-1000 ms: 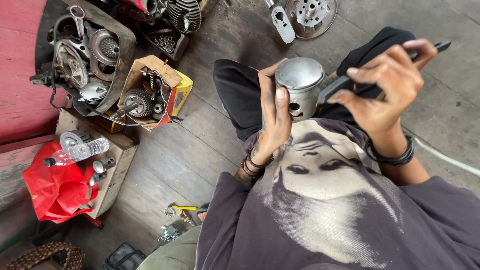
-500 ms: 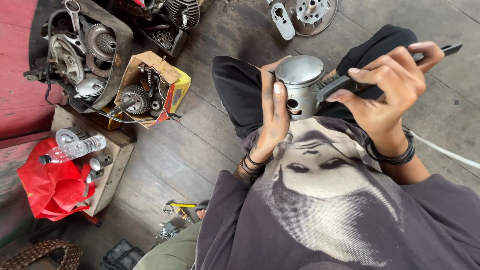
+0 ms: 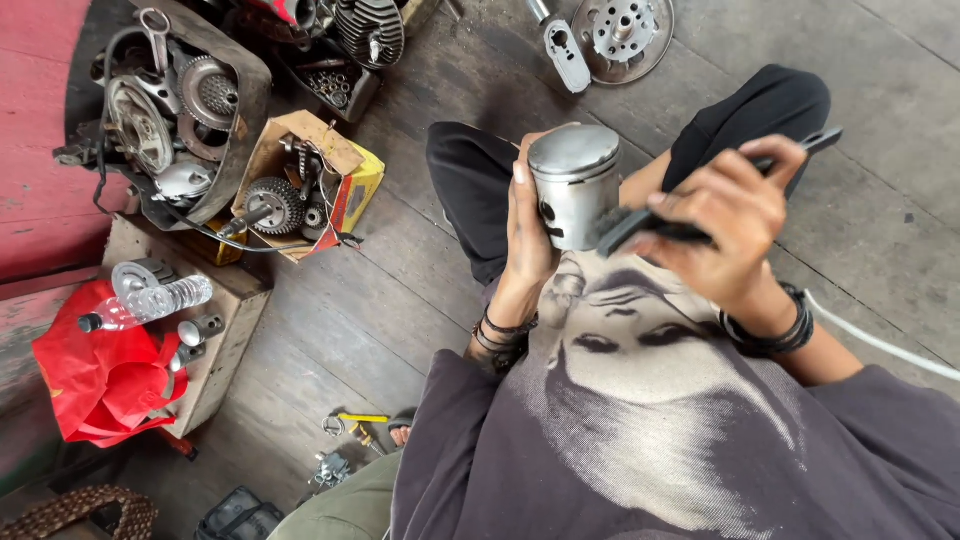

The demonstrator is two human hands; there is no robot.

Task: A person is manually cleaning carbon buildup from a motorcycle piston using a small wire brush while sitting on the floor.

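Left hand (image 3: 528, 225) is wrapped around the side of the metal piston (image 3: 574, 185), holding it upright above the lap, crown up. Right hand (image 3: 722, 215) is clenched on a dark brush (image 3: 700, 200), its head pressed against the piston's lower skirt. Off to the left, a cardboard box (image 3: 300, 180) of gears sits on the wooden floor (image 3: 380, 300).

Grey printed shirt (image 3: 640, 420), black trousers (image 3: 470, 190), dark wristbands (image 3: 775, 330), perhaps beaded.
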